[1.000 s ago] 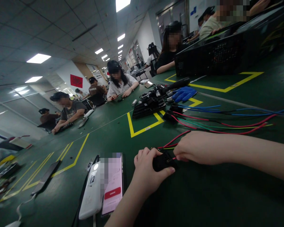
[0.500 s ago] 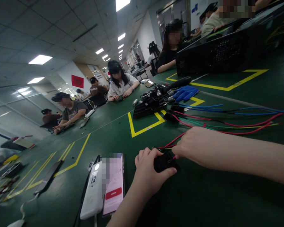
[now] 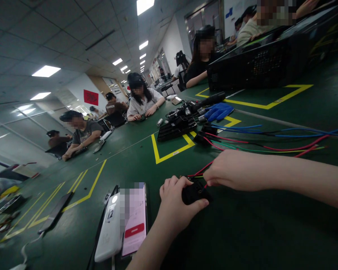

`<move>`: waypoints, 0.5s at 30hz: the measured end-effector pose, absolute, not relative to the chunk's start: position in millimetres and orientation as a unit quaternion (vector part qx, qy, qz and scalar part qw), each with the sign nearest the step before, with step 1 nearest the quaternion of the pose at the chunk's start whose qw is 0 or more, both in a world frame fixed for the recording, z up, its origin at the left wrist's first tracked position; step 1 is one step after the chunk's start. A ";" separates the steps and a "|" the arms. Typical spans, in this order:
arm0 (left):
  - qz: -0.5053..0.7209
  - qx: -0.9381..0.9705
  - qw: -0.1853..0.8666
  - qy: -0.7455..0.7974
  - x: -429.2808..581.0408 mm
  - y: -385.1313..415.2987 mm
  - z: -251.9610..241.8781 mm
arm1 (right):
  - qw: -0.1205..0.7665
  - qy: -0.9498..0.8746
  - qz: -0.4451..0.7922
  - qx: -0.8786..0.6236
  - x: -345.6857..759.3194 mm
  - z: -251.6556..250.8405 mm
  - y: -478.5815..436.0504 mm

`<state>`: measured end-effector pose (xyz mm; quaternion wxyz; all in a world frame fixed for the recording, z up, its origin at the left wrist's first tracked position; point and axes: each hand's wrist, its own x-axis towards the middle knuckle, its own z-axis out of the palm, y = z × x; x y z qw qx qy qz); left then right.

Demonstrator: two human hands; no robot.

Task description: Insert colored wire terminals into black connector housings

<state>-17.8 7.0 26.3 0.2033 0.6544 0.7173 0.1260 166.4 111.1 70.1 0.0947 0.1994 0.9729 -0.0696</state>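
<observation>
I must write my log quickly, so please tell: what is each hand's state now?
Left hand: closed, holding the black block between fingers and thumb.
Right hand: closed, pinching a red wire at the block.

Two bare hands show near: one left hand (image 3: pixel 175 206) and one right hand (image 3: pixel 228 170). With them are one small black block (image 3: pixel 192 193) and one short length of red wire (image 3: pixel 205 186). Near left there are one white rounded slab marked 12 (image 3: pixel 109 228), one phone with a pink screen (image 3: pixel 134 225) and, farther left, one flat dark slab (image 3: pixel 56 213). Right of centre lie at least two thin blue wires (image 3: pixel 321 134). Far off are one large black case with a perforated side (image 3: pixel 239 71), one red wall sign (image 3: pixel 90 98) and three people (image 3: pixel 143 99) in grey, white and black tops; those beyond cannot be counted surely.
</observation>
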 end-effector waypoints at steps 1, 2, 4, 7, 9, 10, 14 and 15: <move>0.123 0.655 0.202 0.718 -17.6 7.0 26.6 | 0.088 0.977 -0.043 0.191 165.3 70.9 109.2; 0.119 0.654 0.201 0.719 -17.4 6.9 26.9 | 0.083 0.979 -0.022 0.185 164.3 71.4 107.2; 0.113 0.653 0.203 0.721 -17.0 7.0 27.3 | 0.083 0.980 0.003 0.178 162.7 71.4 103.4; 0.117 0.655 0.203 0.719 -17.1 7.5 27.2 | 0.084 0.981 0.012 0.173 162.2 69.7 100.9; 0.118 0.656 0.203 0.718 -17.5 7.8 26.9 | 0.075 0.983 0.008 0.169 162.9 68.7 101.5; 0.118 0.656 0.202 0.718 -17.8 7.9 26.7 | 0.071 0.983 0.004 0.170 163.4 68.5 102.3; 0.117 0.655 0.202 0.719 -18.5 7.7 26.6 | 0.105 0.969 -0.061 0.214 164.9 70.2 106.9; 0.119 0.655 0.202 0.718 -18.5 7.7 26.8 | 0.117 0.962 -0.090 0.229 165.3 70.7 108.1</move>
